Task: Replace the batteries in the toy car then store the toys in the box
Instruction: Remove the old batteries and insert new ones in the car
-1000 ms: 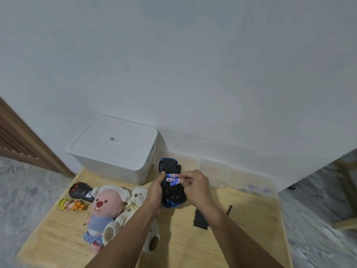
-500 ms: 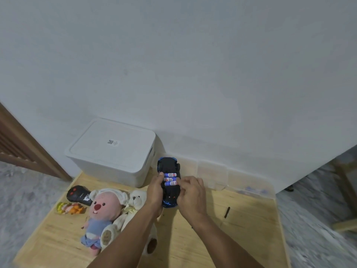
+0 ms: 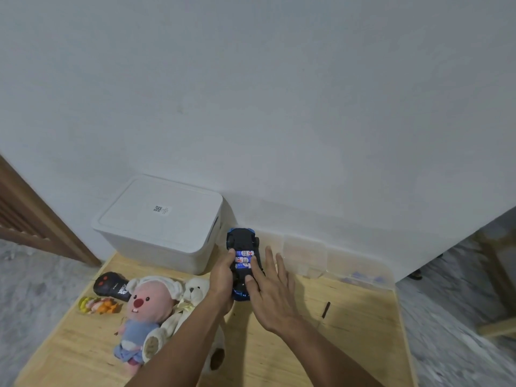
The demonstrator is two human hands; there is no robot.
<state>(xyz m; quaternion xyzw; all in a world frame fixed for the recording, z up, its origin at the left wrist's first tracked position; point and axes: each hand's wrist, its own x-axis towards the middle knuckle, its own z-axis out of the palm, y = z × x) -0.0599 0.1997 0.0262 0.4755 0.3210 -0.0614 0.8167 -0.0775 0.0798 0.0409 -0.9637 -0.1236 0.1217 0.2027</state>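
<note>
A blue toy car (image 3: 241, 239) lies upside down near the back of the wooden table (image 3: 349, 344), held at its left side by my left hand (image 3: 222, 277). Three blue-and-white batteries (image 3: 243, 259) sit side by side in its open underside. My right hand (image 3: 272, 286) rests against the car's right side with fingers spread and a fingertip near the batteries. A white lidded storage box (image 3: 159, 222) stands at the back left, lid on. A pink plush (image 3: 145, 311) and a white plush bear (image 3: 192, 294) lie left of my left arm.
A black remote control (image 3: 110, 286) and a small yellow-orange toy (image 3: 96, 305) lie at the table's left edge. A clear compartment box (image 3: 335, 263) stands along the wall at the back right. A small dark stick-like object (image 3: 325, 310) lies right of my right hand.
My right hand let go of the battery it held, pressed at the compartment, then spread its fingers open beside the car. The black cover on the table is now hidden under my right arm.
</note>
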